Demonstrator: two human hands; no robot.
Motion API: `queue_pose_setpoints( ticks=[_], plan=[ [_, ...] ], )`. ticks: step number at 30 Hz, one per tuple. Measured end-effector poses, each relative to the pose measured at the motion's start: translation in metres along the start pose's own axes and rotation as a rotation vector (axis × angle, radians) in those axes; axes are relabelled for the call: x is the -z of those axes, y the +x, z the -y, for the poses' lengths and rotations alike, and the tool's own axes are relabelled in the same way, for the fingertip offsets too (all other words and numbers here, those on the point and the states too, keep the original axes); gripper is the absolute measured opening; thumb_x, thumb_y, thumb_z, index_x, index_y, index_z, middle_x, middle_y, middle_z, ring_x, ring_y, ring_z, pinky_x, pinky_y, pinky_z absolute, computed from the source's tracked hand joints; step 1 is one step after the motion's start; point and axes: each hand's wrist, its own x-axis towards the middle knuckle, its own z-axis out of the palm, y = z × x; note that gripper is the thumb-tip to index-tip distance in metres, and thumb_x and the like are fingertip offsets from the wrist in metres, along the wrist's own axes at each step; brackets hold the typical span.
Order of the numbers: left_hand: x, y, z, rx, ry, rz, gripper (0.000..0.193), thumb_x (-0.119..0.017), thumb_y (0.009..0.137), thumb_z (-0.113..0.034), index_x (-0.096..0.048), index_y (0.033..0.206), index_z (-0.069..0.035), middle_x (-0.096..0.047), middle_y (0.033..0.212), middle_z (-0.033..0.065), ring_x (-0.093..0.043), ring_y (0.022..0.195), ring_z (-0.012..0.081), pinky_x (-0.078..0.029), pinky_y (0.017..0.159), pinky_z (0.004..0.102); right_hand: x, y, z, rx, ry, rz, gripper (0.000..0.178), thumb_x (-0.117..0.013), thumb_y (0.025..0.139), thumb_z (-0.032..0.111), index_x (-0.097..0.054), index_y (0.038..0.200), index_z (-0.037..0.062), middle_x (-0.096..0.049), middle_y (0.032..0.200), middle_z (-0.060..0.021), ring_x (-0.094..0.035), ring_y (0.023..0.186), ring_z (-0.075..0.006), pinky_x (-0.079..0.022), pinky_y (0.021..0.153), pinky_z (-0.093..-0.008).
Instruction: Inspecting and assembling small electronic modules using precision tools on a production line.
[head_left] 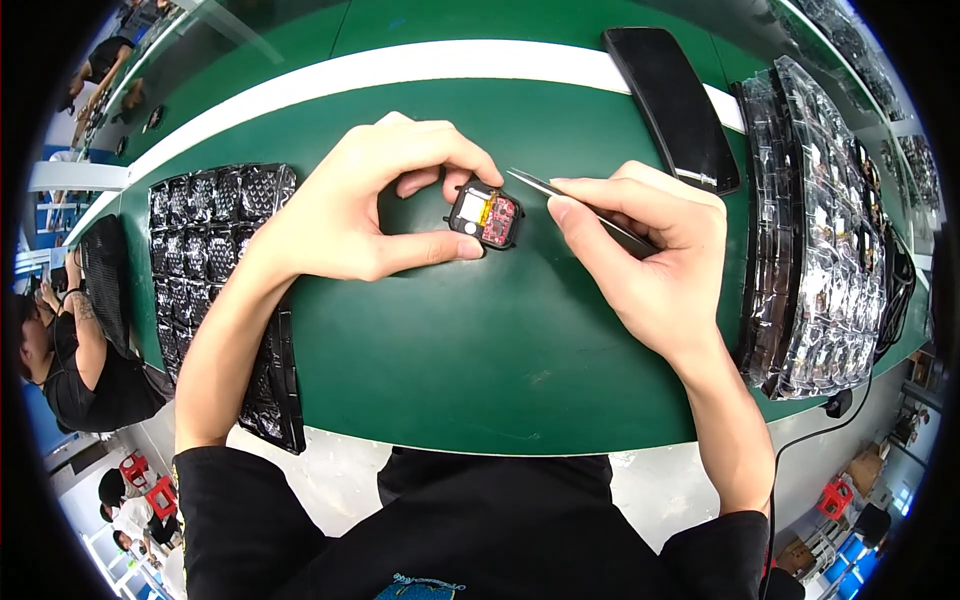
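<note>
Between the thumb and fingers of my left hand (pixel 375 205) is a small black smartwatch case (pixel 486 216) with its inside exposed. A red circuit board, a white-silver block and a strip of yellow tape show inside it. My right hand (pixel 650 235) pinches a pair of metal tweezers (pixel 590 210), pointing up and left. Their tips are a little to the right of the case, apart from it, and nothing can be made out between them. Both hands are above the green table mat (pixel 480 360).
Black compartment trays (pixel 215 240) lie at the left, partly under my left forearm. Clear and black plastic trays (pixel 820 240) are stacked at the right, with a black cable (pixel 905 290) beside them. A black phone (pixel 672 105) lies at the far right. A co-worker (pixel 90 350) sits at the left.
</note>
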Motion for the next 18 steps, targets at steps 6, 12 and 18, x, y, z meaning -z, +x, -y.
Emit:
queue_pose_setpoints(
  ticks=[6,12,18],
  plan=[
    [-0.005,0.003,-0.009,0.014,0.136,-0.013,0.056,-0.100,0.068,-0.017,-0.081,0.121,-0.010,-0.063,0.087,-0.0006,-0.048,0.078,0.0164,-0.041,0.079,0.0326,-0.003,0.000,-0.007,-0.014,0.080,-0.059,0.011,-0.083,0.089,0.001,-0.085,0.100,-0.0008,-0.069,0.070,-0.0073,-0.059,0.056,-0.0120,-0.041,0.051,-0.0304],
    [-0.003,0.010,-0.015,0.016,0.157,-0.017,0.050,-0.099,0.071,-0.021,-0.080,0.116,-0.008,-0.059,0.081,-0.0001,-0.048,0.072,0.0161,-0.041,0.079,0.0331,-0.005,0.002,-0.015,0.073,0.144,-0.107,0.012,-0.083,0.091,0.003,-0.086,0.102,-0.0021,-0.073,0.075,-0.0102,-0.066,0.062,-0.0131,-0.047,0.054,-0.0310],
    [0.010,-0.001,0.001,0.275,-0.366,-0.249,0.047,-0.094,0.081,-0.020,-0.077,0.120,0.000,-0.070,0.100,0.0004,-0.057,0.085,0.0097,-0.047,0.084,0.0282,-0.010,0.002,-0.014,0.085,0.158,-0.164,0.011,-0.081,0.090,0.005,-0.084,0.096,-0.0031,-0.075,0.079,-0.0166,-0.072,0.065,-0.0280,-0.053,0.058,-0.0382]
  ],
)
